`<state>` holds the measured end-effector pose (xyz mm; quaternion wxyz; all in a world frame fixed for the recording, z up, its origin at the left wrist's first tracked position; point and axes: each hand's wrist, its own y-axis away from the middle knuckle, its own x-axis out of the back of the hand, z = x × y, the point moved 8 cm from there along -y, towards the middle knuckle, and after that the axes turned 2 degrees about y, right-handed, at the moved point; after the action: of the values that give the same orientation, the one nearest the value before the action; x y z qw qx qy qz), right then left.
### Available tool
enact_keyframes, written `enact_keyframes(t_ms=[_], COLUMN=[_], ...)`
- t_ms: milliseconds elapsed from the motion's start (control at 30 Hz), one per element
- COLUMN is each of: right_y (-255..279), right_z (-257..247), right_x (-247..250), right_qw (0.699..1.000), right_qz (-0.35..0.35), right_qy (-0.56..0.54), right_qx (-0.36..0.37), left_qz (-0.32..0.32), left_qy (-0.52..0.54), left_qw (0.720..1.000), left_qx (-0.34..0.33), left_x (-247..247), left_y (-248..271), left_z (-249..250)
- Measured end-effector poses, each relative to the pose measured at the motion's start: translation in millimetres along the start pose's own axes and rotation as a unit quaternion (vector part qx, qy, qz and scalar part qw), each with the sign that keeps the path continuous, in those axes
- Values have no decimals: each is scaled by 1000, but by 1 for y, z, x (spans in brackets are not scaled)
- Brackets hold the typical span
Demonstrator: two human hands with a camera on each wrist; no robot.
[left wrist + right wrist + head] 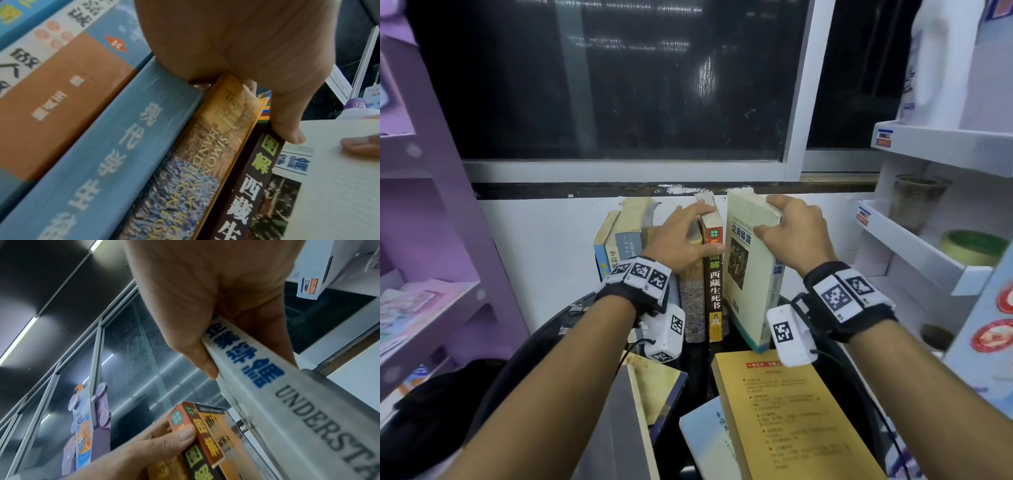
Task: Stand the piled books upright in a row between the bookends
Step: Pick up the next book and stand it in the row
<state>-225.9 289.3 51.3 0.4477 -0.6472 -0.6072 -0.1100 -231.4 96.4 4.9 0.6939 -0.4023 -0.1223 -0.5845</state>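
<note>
A row of books stands upright against the white wall. My left hand (690, 234) reaches over their tops, thumb on the brown-spined book (715, 291), which it grips beside a gold-spined book (205, 162); blue books (626, 240) stand further left. My right hand (777, 219) grips the top of a cream book (746, 274), tilted at the row's right end, close to the brown book (197, 451). A grey metal plate (329, 386), possibly a bookend, lies along the cream book's spine (267, 386). In front lie a yellow book (791, 418), a pale blue book (709, 435) and a gold-and-blue one (657, 387).
A purple shelf unit (421, 240) stands at the left. White shelves (928, 253) at the right hold a glass cup (914, 202) and a tape roll (972, 246). A dark window (619, 85) rises behind the row. The books rest on a black surface (698, 359).
</note>
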Motion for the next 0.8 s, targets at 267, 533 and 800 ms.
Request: enact_keyframes(t_ms=[267,533,800], right_y=[-16,-21,-22], right_z=[7,-2,0], right_x=[-34,-57,-68], right_qw=[1000,999,1000], right_qz=[24,28,-10], right_qy=[0,30,8], right_qx=[-9,12,9], left_qz=[-20,-14,-9], left_qy=[35,24,40], left_qw=[999,998,997], left_qx=[-23,-54,-61], left_x=[-5,-4,-4], left_y=[-4,-6,-6], left_z=[-7,-6,-6])
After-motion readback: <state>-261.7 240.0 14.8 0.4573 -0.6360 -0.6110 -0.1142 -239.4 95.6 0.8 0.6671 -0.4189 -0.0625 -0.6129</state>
